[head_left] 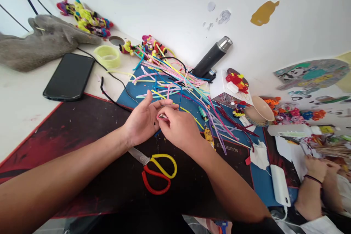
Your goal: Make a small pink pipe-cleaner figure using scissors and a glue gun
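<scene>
My left hand (144, 119) is palm up with its fingers spread, and a tiny dark bit lies on the palm. Over its fingers, my right hand (179, 126) pinches a small shiny reddish item (162, 116), too small to identify. Just below both hands, scissors (157, 172) with one yellow and one red handle rest on the dark mat (115, 186). Beyond the fingers spreads a loose pile of coloured pipe cleaners (175, 76).
A black phone (70, 76), a yellow-green tape roll (107, 57) and a grey plush item (46, 40) are at left. A black thermos (211, 58) stands behind the pile. At right are a white power bank (280, 185) and another person's hands (318, 170).
</scene>
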`<action>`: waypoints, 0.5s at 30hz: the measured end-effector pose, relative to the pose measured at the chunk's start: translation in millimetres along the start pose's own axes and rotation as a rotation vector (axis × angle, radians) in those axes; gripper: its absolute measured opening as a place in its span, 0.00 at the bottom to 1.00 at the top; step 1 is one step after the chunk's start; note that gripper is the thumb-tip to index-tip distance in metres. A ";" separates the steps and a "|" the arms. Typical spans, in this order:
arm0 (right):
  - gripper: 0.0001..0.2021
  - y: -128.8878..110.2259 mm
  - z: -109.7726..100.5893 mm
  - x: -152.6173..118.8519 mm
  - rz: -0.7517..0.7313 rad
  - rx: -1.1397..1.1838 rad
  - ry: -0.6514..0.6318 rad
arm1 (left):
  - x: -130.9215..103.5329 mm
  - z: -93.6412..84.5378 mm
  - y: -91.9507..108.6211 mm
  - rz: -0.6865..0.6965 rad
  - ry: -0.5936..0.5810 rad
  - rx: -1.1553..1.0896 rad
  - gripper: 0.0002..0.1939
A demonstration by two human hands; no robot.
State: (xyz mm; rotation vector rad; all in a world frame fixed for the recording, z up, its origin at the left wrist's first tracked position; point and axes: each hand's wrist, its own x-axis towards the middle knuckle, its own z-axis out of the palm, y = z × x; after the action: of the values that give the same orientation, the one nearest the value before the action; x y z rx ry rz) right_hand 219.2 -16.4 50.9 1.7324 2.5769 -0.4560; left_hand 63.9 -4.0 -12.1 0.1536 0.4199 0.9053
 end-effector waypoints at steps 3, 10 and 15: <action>0.08 -0.5 1.5 0.3 -0.004 0.026 0.008 | -0.2 0.3 -0.4 -0.010 0.006 0.009 0.35; 0.06 -1.3 5.8 0.9 -0.019 0.087 0.038 | -0.3 0.6 0.6 -0.031 0.003 -0.027 0.36; 0.06 -0.1 4.8 0.9 -0.010 0.147 0.069 | -1.1 1.1 3.1 -0.042 0.005 -0.042 0.38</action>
State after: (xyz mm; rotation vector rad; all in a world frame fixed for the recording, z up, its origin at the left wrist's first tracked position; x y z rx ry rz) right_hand 218.0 -16.8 46.2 1.8102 2.6629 -0.6110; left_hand 61.5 -2.9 -9.9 0.1038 0.4071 0.8730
